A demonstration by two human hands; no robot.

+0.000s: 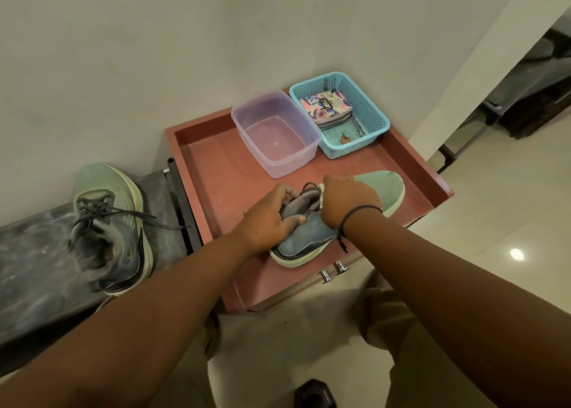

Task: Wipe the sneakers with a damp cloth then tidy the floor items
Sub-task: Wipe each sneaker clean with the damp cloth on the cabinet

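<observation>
Both hands [272, 216] grip sneaker [380, 188]; toe points far-right, heel near.

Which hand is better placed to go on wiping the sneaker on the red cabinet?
Right. The right hand already pinches the cloth against the sneaker near its collar, while the left hand grips the collar, steadying it.

Red rimmed cabinet top [216, 160] carries 1 sneaker [312, 237], 1 clear tub [275, 135], 1 blue basket [367, 104]. Adjacent dark bench [31, 268] carries 1 second sneaker [108, 222].
</observation>
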